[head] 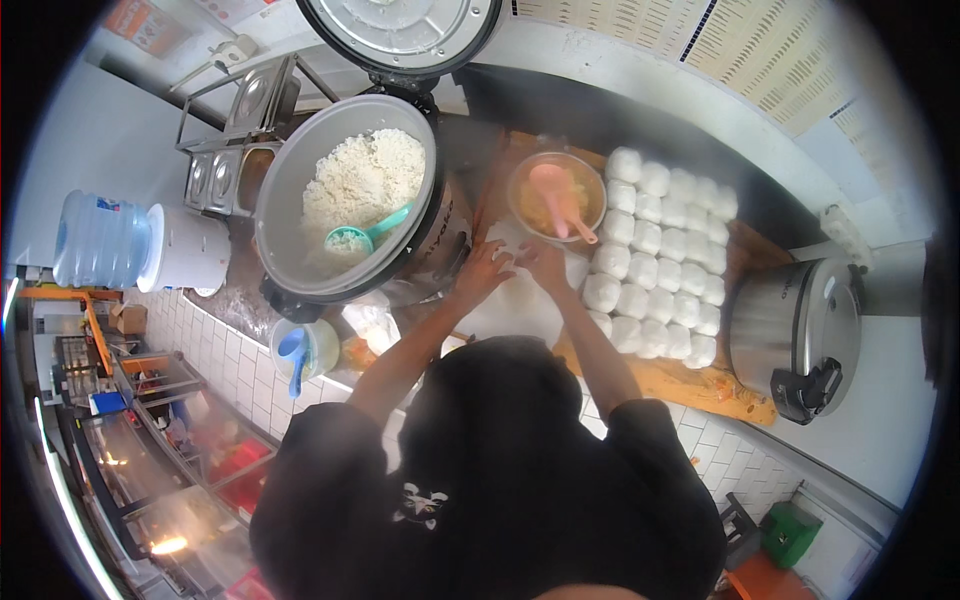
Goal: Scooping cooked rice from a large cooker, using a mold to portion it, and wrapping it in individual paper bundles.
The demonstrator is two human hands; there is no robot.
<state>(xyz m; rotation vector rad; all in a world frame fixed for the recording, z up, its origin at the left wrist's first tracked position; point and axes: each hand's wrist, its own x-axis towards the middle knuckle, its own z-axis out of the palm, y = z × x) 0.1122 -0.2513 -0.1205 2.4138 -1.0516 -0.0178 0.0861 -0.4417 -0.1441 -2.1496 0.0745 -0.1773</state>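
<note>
Both my hands are over white paper sheets [525, 304] on the wooden table. My left hand [484, 271] has bent fingers at the sheets' upper left edge; my right hand [541, 262] is close beside it, fingers curled. Whether either pinches the paper is unclear. Just beyond them, a bowl [525, 214] of yellowish food holds a pink ladle [550, 191] and an orange-pink spoon. To the right, wrapped white packets [646, 236] stand in rows, several deep. On the left, an open rice cooker [274, 202] contains white rice [375, 169] and a turquoise scoop [386, 221].
A closed steel rice cooker [772, 330] stands at the table's right end. Left of my arm, a tub [324, 349] holds a blue scoop [295, 352]. Metal food pans [225, 176] and a water bottle [101, 236] are farther left. The open cooker's lid [405, 34] rises at the back.
</note>
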